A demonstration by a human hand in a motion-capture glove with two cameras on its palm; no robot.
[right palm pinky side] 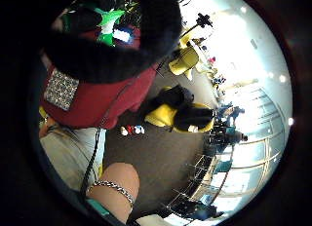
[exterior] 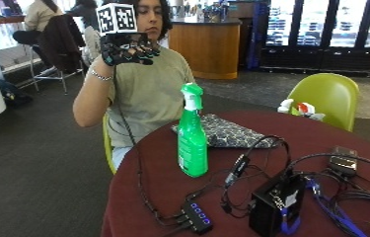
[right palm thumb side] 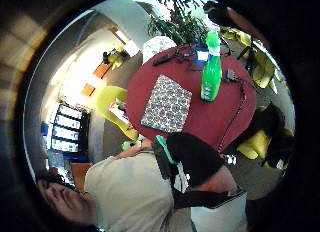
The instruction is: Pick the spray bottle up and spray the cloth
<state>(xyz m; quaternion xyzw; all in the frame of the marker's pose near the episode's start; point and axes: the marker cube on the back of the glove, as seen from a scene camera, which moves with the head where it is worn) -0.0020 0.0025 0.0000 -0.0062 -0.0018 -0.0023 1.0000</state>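
Upright spray bottle (exterior: pixel 192 136), nozzle toward cloth (exterior: pixel 227 131)

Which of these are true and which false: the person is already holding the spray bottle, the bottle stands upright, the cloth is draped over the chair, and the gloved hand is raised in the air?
1. The gloved right hand is holding the green spray bottle. False: the hand is up near the person's shoulder, well away from the bottle, holding nothing.
2. The spray bottle stands upright on the red table. True.
3. The patterned cloth is draped over the green chair. False: it lies folded flat on the table, behind the bottle.
4. The gloved hand is raised above the table. True.
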